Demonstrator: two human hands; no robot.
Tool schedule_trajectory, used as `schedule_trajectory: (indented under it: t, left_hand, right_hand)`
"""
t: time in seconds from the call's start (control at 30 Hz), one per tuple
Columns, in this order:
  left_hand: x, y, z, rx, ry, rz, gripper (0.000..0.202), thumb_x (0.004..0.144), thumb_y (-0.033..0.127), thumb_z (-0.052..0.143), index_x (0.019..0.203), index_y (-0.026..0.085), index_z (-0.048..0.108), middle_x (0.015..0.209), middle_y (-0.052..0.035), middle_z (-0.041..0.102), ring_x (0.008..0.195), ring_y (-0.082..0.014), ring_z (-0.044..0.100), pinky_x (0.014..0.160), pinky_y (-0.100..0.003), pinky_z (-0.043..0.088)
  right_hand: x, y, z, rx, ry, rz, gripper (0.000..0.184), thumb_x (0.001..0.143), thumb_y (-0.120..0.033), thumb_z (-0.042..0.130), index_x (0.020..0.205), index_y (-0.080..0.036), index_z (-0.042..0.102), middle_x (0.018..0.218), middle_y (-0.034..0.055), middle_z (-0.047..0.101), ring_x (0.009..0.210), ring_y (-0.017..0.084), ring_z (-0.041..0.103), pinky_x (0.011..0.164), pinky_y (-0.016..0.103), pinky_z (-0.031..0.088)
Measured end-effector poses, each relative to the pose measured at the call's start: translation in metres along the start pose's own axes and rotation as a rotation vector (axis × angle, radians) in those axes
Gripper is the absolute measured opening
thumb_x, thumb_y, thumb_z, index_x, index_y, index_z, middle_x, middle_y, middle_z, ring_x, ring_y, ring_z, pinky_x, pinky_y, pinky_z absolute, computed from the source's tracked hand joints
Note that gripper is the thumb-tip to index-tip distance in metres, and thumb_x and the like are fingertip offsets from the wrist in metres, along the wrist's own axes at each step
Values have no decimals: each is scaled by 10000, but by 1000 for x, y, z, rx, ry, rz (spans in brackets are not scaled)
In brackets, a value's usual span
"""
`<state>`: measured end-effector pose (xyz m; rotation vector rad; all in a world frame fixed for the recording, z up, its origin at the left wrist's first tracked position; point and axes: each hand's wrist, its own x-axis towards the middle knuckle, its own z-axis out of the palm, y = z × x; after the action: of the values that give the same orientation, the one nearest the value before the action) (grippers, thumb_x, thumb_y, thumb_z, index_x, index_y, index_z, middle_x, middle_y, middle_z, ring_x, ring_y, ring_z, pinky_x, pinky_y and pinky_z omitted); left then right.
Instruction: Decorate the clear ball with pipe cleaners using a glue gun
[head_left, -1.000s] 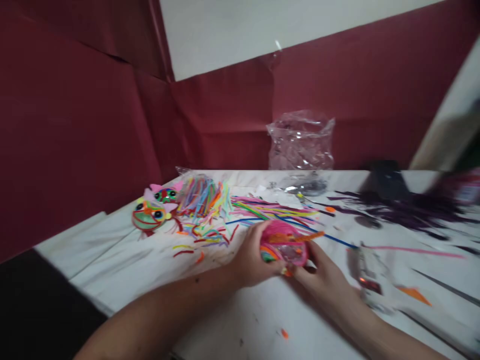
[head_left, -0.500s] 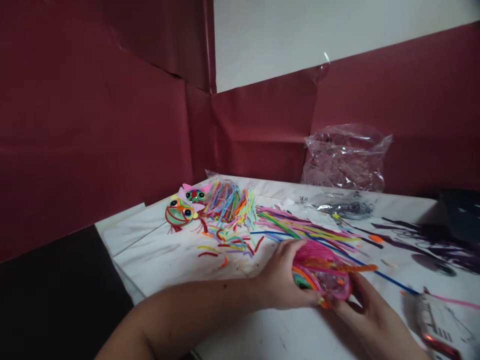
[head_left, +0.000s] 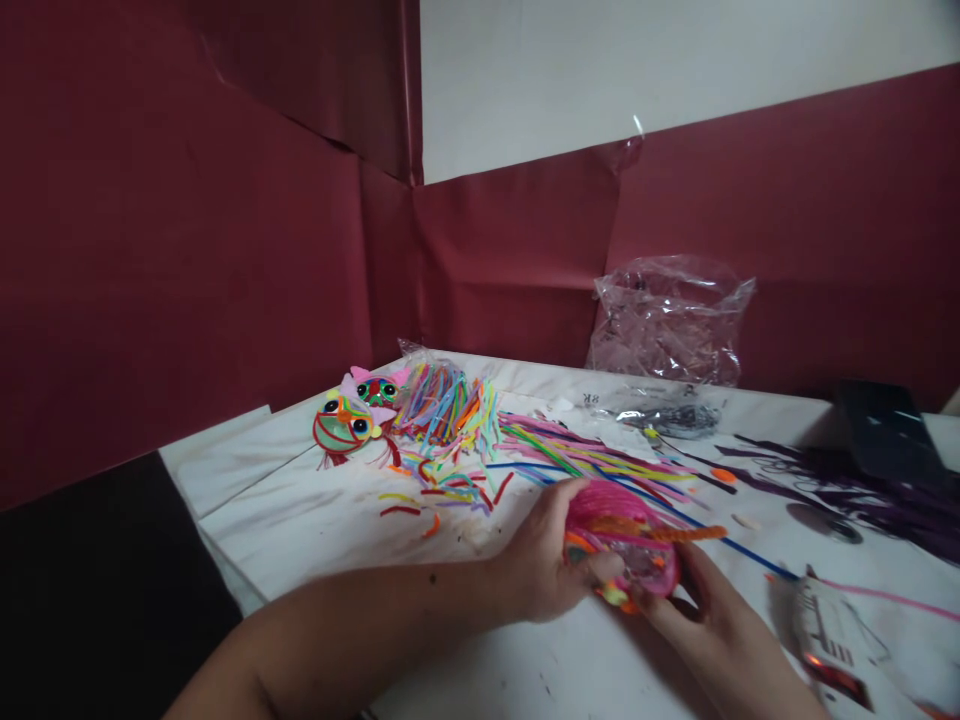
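Observation:
A round craft piece wound in pink pipe cleaner is between my hands over the table. Orange and green strips show on its front, and an orange pipe cleaner sticks out to the right. My left hand is wrapped round its left side, with the thumb lying across the front. On the lower right, the fingers of my right hand grip the edge. A small yellow and orange bit shows at the bottom edge. The fingers partly hide the front.
Two decorated faces with large eyes, a nearer one and one behind, lie left of bundled pipe cleaners. Cut pieces are scattered nearby. A glue gun lies at right, near purple strips. A clear plastic bag stands behind.
My left thumb has shifted from the lower edge up over the front of the craft piece. The view has swung slightly right, and both hands still hold the piece.

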<state>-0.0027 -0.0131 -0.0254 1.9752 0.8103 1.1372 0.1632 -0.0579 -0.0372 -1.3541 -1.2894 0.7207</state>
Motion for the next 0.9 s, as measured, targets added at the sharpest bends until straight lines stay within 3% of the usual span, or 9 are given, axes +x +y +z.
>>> schedule_trajectory:
  t: [0.07,0.13,0.2,0.33,0.47,0.63,0.9]
  left_hand:
    - [0,-2,0,-66,51,-50,494,871,563,462,1194,189,455,1054,-93,587,983,-240,561,883,-392,438]
    - [1,-4,0,-69,128,-94,414,919,583,334,977,201,483,824,-13,531,782,-169,515,753,-321,426]
    - [4,-8,0,-109,190,-124,418,913,601,335,824,208,445,732,26,444,688,-135,430,665,-278,383]
    - [11,-20,2,-371,227,-237,448,824,655,467,748,220,392,645,56,389,573,-107,348,518,-240,291]
    - [14,-25,2,-445,249,-279,418,797,588,558,713,213,395,605,66,382,531,-88,339,491,-221,264]
    - [17,-18,-2,-539,252,-306,364,752,460,639,658,200,402,597,60,430,541,-83,390,506,-209,302]
    - [22,-12,-4,-670,229,-360,392,652,485,664,577,197,409,559,45,467,498,-93,452,482,-222,351]
  right_hand:
    - [0,-1,-1,-31,10,-16,452,664,-459,592,1027,-196,537,884,81,747,760,261,709,661,319,557]
    - [0,-2,-1,-60,17,-21,430,659,-447,581,1006,-196,539,844,70,749,739,254,710,644,304,561]
    - [-1,-4,-1,-51,13,-18,428,651,-444,583,997,-196,539,797,64,748,723,253,709,607,292,562]
    - [-2,-7,0,-7,33,-33,429,631,-441,610,975,-190,561,764,76,749,701,262,704,574,295,569]
    - [-2,-8,-1,5,34,-57,430,628,-435,629,976,-190,566,803,87,747,670,251,701,587,307,578]
    - [-2,-6,-3,-6,28,-70,458,649,-477,627,993,-184,550,845,104,734,672,241,698,599,306,579]
    - [-6,-13,-1,52,49,-72,403,611,-436,657,923,-204,552,760,67,723,630,233,684,566,298,588]
